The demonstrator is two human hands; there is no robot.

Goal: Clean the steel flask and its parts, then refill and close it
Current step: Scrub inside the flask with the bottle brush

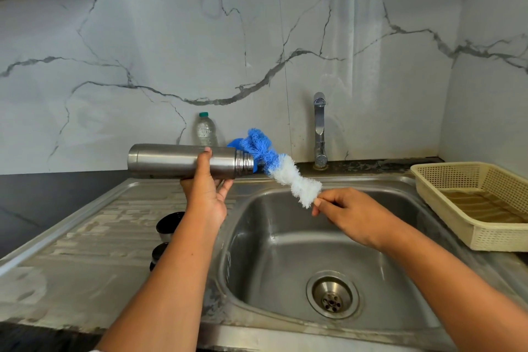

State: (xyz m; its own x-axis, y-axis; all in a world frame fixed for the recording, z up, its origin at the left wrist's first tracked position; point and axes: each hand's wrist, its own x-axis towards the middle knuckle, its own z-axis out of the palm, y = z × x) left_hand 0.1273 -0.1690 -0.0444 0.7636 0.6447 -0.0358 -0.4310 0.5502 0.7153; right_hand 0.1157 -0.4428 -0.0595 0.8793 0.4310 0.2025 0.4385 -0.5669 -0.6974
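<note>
Gripping the steel flask (171,161) round its middle with the left hand (204,194), fingers and thumb curled about it; held level, threaded open mouth toward the right hand (351,214). Pinching the near end of the bottle brush (280,168) in the right fingertips, above the sink (271,251); slanting up from there, white bristles then blue, to the flask's mouth, in it or behind it unclear. Beside the left forearm, on the draining board (100,223), two dark round parts (168,226). Beyond the left hand, a plastic bottle (205,130); beyond the right, the tap (319,128); outward of the right, a cream basket (471,203).
</note>
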